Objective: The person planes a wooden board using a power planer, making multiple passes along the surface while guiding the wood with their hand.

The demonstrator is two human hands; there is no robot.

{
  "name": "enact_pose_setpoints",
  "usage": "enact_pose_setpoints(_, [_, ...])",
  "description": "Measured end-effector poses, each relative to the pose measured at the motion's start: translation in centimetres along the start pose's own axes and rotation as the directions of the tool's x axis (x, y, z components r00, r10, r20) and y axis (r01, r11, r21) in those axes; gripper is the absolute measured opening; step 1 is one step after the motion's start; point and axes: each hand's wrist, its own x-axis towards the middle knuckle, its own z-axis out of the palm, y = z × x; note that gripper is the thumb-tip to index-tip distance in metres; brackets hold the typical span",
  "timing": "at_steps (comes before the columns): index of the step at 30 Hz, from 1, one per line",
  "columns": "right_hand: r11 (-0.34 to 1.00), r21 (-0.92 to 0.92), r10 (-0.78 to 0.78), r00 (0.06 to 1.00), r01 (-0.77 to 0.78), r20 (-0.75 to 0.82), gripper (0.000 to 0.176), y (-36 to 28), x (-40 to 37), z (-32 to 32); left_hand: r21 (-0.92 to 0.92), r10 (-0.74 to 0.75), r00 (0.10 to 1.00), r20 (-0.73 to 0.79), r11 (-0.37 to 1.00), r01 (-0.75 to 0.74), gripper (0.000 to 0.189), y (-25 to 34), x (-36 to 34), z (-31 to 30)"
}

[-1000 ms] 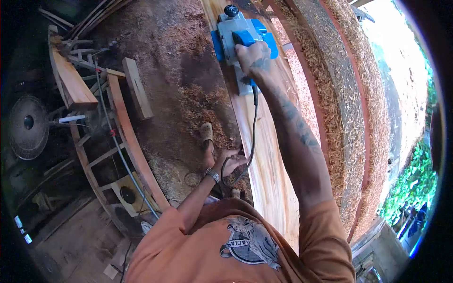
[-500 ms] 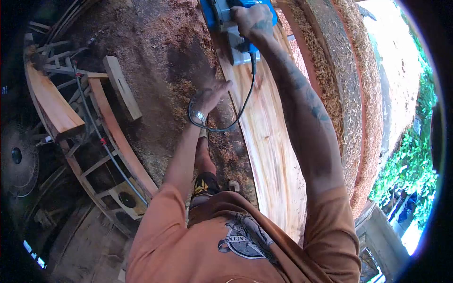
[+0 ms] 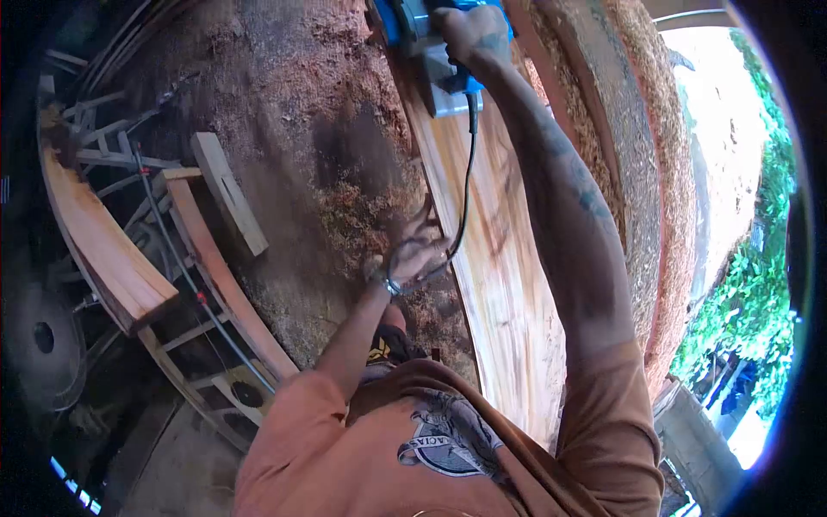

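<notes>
My right hand [image 3: 472, 36] is closed around the handle of a blue electric planer [image 3: 435, 65], which rests on the far part of a long wooden board [image 3: 495, 250]. A black power cord [image 3: 470, 164] runs from the planer's rear down along the board to my left hand [image 3: 419, 257]. That hand is beside the board's left edge, slightly blurred, fingers apart, with the cord lying against it. A metal-banded watch [image 3: 393, 286] is on the left wrist. The planer's front end is cut off by the top of the view.
Shavings cover large timber slabs [image 3: 633, 172] on the right. Sawdust lies over the ground [image 3: 301, 164] on the left. Further left are a loose wood block [image 3: 229, 194], a thick plank [image 3: 108, 233], a wooden ladder-like frame [image 3: 189, 336] and a fan [image 3: 47, 338].
My left hand has moved down and right, nearer my body and the board edge. The cord's loop around the wrist now hangs straighter along the board. My right hand still grips the planer.
</notes>
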Motion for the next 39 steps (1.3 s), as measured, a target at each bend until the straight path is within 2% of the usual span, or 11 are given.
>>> enact_pose_setpoints(2, [0.983,0.044,0.173,0.982,-0.177,0.078,0.036,0.4,2.6,1.6,-0.010,0.052,0.991,0.120,0.999,-0.051,0.088,-3.1,0.7,-0.7])
enact_pose_setpoints(7, [0.944,0.044,0.311,0.924,-0.328,0.222,0.049,-0.4,7.8,2.9,0.360,-0.001,1.000,0.030,0.933,-0.010,0.085,-4.4,-0.5,-0.5])
enact_pose_setpoints(9, [0.983,0.040,0.172,0.970,-0.181,0.174,0.050,0.3,9.5,4.0,0.152,-0.053,0.999,0.011,0.987,0.051,0.079,1.9,-1.0,0.4])
enact_pose_setpoints(19, [0.896,0.061,0.424,0.888,-0.440,0.178,0.050,-1.3,15.7,6.2,-0.087,-0.061,0.998,-0.010,0.994,0.059,0.076,-10.0,-0.5,1.6])
enact_pose_setpoints(21, [0.899,0.056,0.418,0.890,-0.434,0.183,0.050,-1.9,16.8,6.4,0.299,-0.116,0.993,0.005,0.948,0.109,0.062,-3.2,-1.0,0.5])
enact_pose_setpoints(24, [0.907,0.059,0.403,0.898,-0.418,0.177,0.050,-1.9,18.8,7.0,0.457,0.184,0.982,-0.034,0.877,-0.148,0.065,0.5,-0.4,0.1])
enact_pose_setpoints(25, [0.900,0.052,0.418,0.892,-0.432,0.171,0.050,-2.0,19.4,7.3,0.495,-0.101,0.995,0.027,0.866,0.075,0.065,3.0,-0.5,-0.4])
enact_pose_setpoints(28, [0.899,0.060,0.421,0.893,-0.434,0.157,0.051,-1.4,21.3,8.7,0.559,-0.152,0.971,0.186,0.829,0.023,0.069,4.5,1.1,-2.4])
enact_pose_setpoints(32, [0.895,0.040,0.432,0.885,-0.444,0.173,0.049,-2.4,24.8,9.8,0.517,0.174,0.947,0.270,0.804,-0.295,0.065,1.8,6.0,-8.1])
enact_pose_setpoints(34, [0.888,0.044,0.443,0.878,-0.457,0.182,0.047,-3.3,26.6,10.1,0.478,-0.116,0.989,0.090,0.877,0.060,0.027,-1.0,9.0,-11.8])
enact_pose_setpoints(39, [0.903,0.117,0.400,0.908,-0.414,0.123,0.047,-5.4,31.8,11.1,0.469,-0.034,0.994,-0.105,0.880,0.080,0.023,10.4,14.6,-18.9])
